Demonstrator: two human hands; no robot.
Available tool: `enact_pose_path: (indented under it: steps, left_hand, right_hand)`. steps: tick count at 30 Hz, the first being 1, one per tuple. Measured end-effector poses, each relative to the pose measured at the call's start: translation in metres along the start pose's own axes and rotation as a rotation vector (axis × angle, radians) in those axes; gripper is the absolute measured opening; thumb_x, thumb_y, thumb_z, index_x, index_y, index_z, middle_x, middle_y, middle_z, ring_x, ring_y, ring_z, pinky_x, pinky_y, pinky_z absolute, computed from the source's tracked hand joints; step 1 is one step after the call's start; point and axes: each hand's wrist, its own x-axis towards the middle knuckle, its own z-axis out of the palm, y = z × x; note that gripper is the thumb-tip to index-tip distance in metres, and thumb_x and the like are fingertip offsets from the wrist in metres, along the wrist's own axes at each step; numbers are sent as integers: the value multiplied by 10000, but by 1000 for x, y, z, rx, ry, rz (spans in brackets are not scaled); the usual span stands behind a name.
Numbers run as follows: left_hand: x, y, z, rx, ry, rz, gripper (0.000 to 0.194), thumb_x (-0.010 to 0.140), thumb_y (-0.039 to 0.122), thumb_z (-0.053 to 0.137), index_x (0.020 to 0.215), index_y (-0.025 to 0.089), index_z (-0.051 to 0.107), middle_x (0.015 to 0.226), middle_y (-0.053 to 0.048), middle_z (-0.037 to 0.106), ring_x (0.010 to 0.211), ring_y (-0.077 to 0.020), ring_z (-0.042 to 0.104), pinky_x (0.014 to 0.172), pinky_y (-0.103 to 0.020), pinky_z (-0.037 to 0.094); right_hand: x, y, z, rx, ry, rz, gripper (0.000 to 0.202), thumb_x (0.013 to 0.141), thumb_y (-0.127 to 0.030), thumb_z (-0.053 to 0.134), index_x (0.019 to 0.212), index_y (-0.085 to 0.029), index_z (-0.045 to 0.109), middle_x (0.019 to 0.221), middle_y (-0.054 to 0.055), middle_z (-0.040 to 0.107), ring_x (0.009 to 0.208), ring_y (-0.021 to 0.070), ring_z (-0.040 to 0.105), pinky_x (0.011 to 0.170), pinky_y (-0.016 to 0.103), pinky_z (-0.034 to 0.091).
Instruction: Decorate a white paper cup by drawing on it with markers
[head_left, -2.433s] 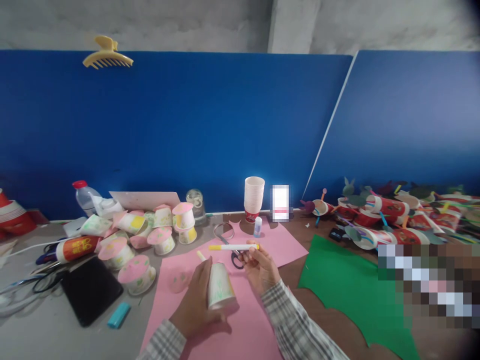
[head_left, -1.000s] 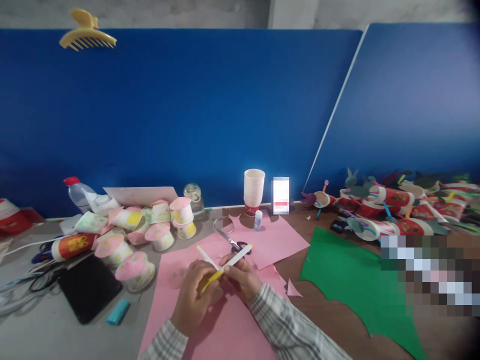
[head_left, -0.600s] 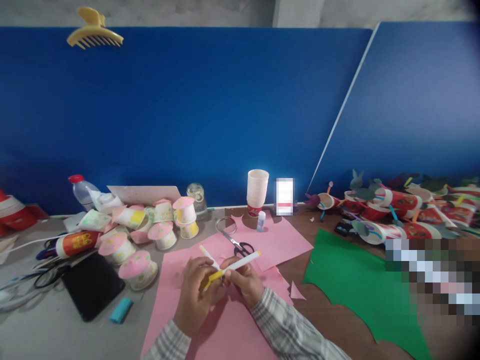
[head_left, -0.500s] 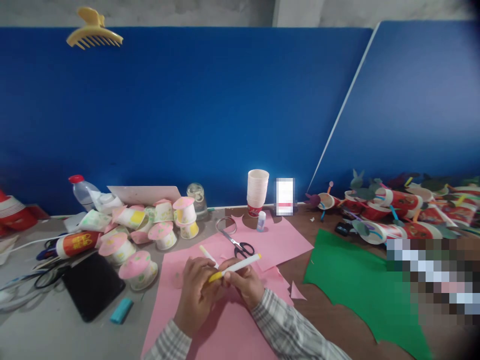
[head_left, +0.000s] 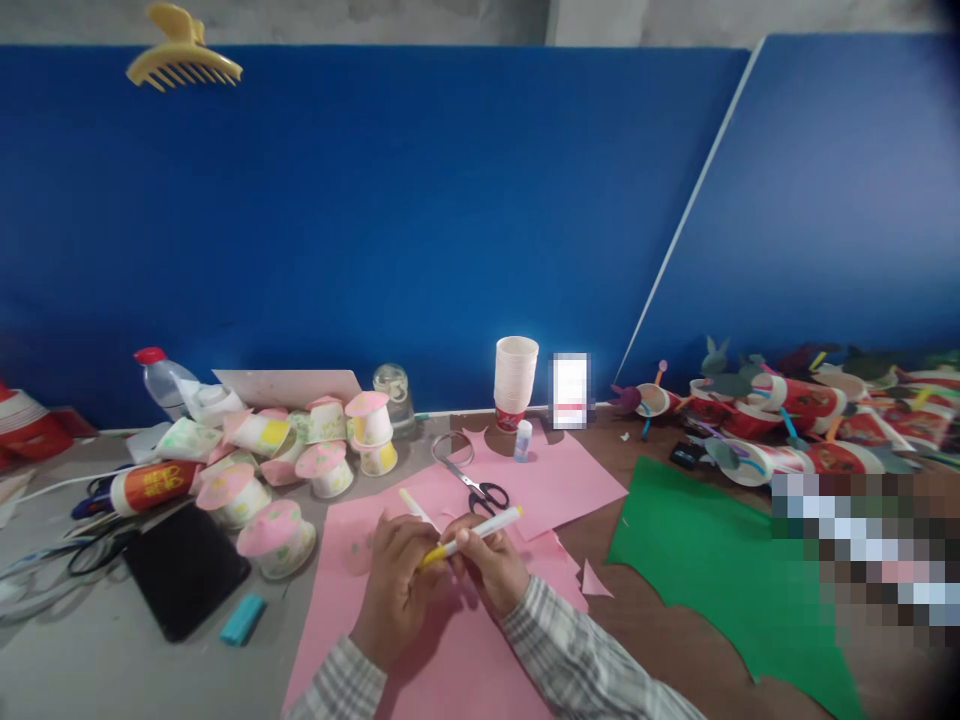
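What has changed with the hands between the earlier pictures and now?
The right hand moved down and left, close to the left hand. It still holds the marker, which went from level to slanted, yellow end lower. The cup in the left hand became hidden. The stacked cups and green paper stayed.

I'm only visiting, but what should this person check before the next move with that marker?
1. Marker held in the right hand: ok.
2. Marker tip uncapped: cannot tell; its yellow end is by the left hand.
3. Left hand's hold: cannot tell; its palm is hidden.
4. Scissors out of both hands: ok, lying on pink paper.
5. Cup stack upright: ok.
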Motion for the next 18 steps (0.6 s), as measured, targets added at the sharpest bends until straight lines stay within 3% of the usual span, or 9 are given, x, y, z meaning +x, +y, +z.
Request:
enact_pose_path:
  steps: [2, 4, 6, 8, 10, 12, 15, 18]
  left_hand:
    - [2, -2, -6, -37, 92, -59, 296, 782, 497, 338, 735, 295, 548, 748, 43, 578, 800, -180, 527, 979, -475, 229]
    - [5, -6, -12, -108, 240, -181, 320, 778, 518, 325, 763, 278, 536, 781, 33, 575, 805, -173, 532, 934, -425, 313]
    - [8, -11, -17, -180, 332, -317, 396, 747, 584, 328, 859, 259, 526, 884, 8, 566, 827, -176, 529, 780, -346, 441]
    - [10, -15, -19, -277, 339, -450, 479, 692, 660, 352, 877, 253, 524, 896, 12, 559, 745, -160, 546, 578, -271, 488]
    - [12, -17, -17, -329, 330, -514, 529, 646, 709, 371, 840, 247, 539, 866, 15, 570, 701, -153, 557, 524, -249, 486]
    - [12, -17, -14, -331, 342, -526, 538, 627, 722, 391, 809, 243, 552, 852, 13, 583, 734, -160, 560, 592, -264, 490]
    - [10, -17, -10, -351, 344, -544, 525, 635, 713, 402, 812, 243, 557, 845, 16, 591, 760, -165, 558, 641, -278, 485]
    - [8, -16, -5, -395, 302, -581, 541, 633, 721, 394, 796, 233, 564, 789, 23, 598, 719, -164, 568, 606, -279, 494]
  right_hand:
    - [10, -12, -10, 35, 103, -80, 189, 610, -367, 662, 529, -196, 651, 298, -74, 497, 279, 88, 391, 393, 204, 391]
    - [22, -28, -22, 59, 191, -163, 207, 641, -399, 615, 539, -219, 632, 291, -103, 449, 293, 83, 390, 447, 210, 436]
    - [28, -39, -30, 58, 243, -230, 202, 667, -418, 572, 647, -231, 645, 335, -99, 480, 328, 93, 430, 496, 225, 466]
    - [26, -39, -30, 10, 249, -261, 209, 696, -392, 542, 752, -224, 654, 324, -98, 479, 318, 103, 425, 507, 256, 480]
    - [15, -28, -23, -346, 111, -275, 243, 743, -348, 475, 868, -225, 643, 317, -87, 490, 306, 124, 431, 435, 253, 459]
    - [-1, -14, -13, -473, 27, -273, 205, 695, -263, 567, 871, -224, 664, 398, -35, 574, 357, 160, 483, 418, 271, 443]
    - [-21, -4, 1, -1083, -170, -649, 364, 637, -179, 632, 989, -272, 615, 727, 56, 669, 638, 260, 573, 614, 390, 457]
    - [-27, -6, 10, -1332, -307, -772, 479, 650, -162, 623, 1107, -243, 504, 849, 100, 656, 694, 280, 574, 627, 396, 449]
